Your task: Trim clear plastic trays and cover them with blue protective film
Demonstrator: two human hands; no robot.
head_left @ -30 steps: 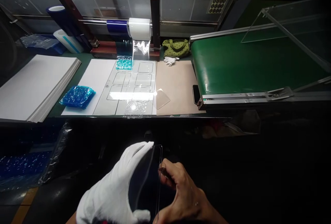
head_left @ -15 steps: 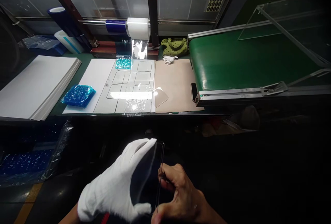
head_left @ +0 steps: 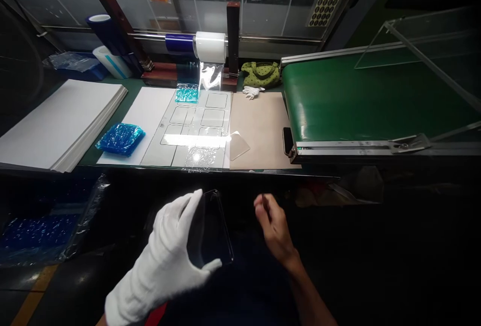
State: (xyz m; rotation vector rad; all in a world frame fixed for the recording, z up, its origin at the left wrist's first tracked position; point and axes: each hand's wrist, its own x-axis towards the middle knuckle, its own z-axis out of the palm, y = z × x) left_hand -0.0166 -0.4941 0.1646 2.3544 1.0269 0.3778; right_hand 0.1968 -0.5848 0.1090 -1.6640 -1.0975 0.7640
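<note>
My left hand [head_left: 171, 246], in a white glove, grips a thin clear plastic panel [head_left: 216, 228] with rounded corners by its edges, thumb below and fingers above. The panel is tilted in front of the dark area below the bench. My bare right hand [head_left: 273, 223] is apart from it, to the right, with the fingers closed together. A small dark tip shows at those fingers, but what it belongs to is hidden. On the bench beyond, another clear panel [head_left: 239, 146] lies partly over brown paper.
White sheets are stacked [head_left: 56, 120] at left, beside a blue film bundle [head_left: 121, 139]. Film rolls [head_left: 211, 46] hang above an outlined sheet [head_left: 154, 154]. A green conveyor belt [head_left: 356, 100], phone [head_left: 287, 140], green pouch [head_left: 260, 74] and small white glove [head_left: 252, 92] are toward the right.
My right hand has come off the clear panel and moved up and to the right. My left hand has shifted slightly left with the panel, which is now turned more toward me.
</note>
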